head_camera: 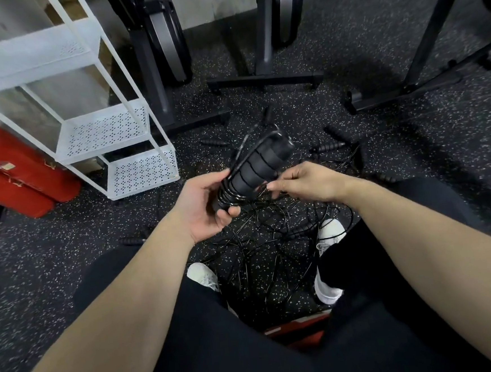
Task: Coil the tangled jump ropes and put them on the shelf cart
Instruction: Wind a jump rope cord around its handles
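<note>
Main risk: the thin cord (pixel 238 168) wound around the paired black handles (pixel 255 170) slips off the far end, since the turns look loosely spaced and the bundle tilts up and away, so one slack pull could shed several loops. Second risk: the free length runs straight down into the tangled ropes (pixel 272 242) on the floor between the white shoes (pixel 329 235), so a snag there could jerk the bundle or drag other ropes along. Third: cannot tell if the tail end is tucked; if not, the coil likely unwinds once set down. Left hand (pixel 203 206) sits left of centre, palm turned in, fingers and thumb curled round the near end of the handles, holding them firm. Right hand (pixel 302 181) is just right of the bundle, back of hand up, fingertips pinched on the cord close to the handles, apparently feeding a turn; the exact pinch point is partly hidden. Both forearms reach forward from the near edge, over dark trousers. Loose handles (pixel 330 146) lie on the far floor right of the bundle, another (pixel 131 241) near left. The white shelf cart (pixel 142 173) stands to the far left, its perforated shelves bare where seen, so the coil in hand is not yet placed. Red cylinders (pixel 17 177) lie left of the cart; black machine frames (pixel 265 78) stand at the far wall.
</note>
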### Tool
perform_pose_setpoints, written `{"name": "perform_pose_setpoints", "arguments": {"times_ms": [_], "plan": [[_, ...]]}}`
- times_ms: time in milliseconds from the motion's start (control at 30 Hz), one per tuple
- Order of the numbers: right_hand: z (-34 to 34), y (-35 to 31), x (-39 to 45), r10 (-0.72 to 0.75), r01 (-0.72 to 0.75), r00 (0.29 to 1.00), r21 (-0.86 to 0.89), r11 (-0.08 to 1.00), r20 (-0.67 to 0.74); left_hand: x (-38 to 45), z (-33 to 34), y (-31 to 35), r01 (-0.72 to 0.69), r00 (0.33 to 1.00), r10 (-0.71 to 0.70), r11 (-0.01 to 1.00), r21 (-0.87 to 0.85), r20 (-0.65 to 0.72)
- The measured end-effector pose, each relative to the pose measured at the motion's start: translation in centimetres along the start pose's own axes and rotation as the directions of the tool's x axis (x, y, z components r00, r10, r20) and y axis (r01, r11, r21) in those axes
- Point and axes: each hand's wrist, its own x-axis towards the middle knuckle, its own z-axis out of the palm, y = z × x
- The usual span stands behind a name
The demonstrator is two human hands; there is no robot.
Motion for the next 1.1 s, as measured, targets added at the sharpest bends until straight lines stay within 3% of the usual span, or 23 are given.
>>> {"name": "perform_pose_setpoints", "arguments": {"times_ms": [167,267,367,567,800,933,1100], "plan": [[-0.3,0.7,0.6,0.014,-0.032,0.996,-0.194,0.98,-0.092,0.0,0.5,-0.4,0.129,0.992,-0.121,0.943,0.308,-0.044],[-0.5,0.5,0.9,-0.032,0.029,0.999,-0.339,0.94,-0.005,-0.3,1.0,-0.6,0.171,0.984,-0.173,0.867,0.468,-0.04],[-0.3,-0.2,0.5,0.032,-0.041,0.999,-0.261,0.965,-0.037,-0.3,1.4,-0.9,0.168,0.98,-0.199,0.795,0.583,-0.011],[-0.9,-0.4,0.1,0.024,-0.024,1.0,-0.211,0.977,-0.002,-0.2,1.0,-0.7,0.113,0.969,-0.233,0.698,0.707,0.075],[-0.8,-0.5,0.1,0.028,-0.013,0.997,-0.202,0.979,0.072,0.9,0.1,-1.4,0.185,0.962,-0.271,0.59,0.786,-0.023],[-0.9,-0.8,-0.1,0.083,-0.07,0.995,-0.211,0.975,0.052,0.8,0.6,-1.6,0.136,0.982,-0.186,0.528,0.838,-0.042],[-0.1,-0.5,0.3,0.214,-0.155,0.972,-0.421,0.893,0.096,0.9,1.2,-1.6,0.123,0.992,-0.057,0.449,0.885,-0.109]]}}
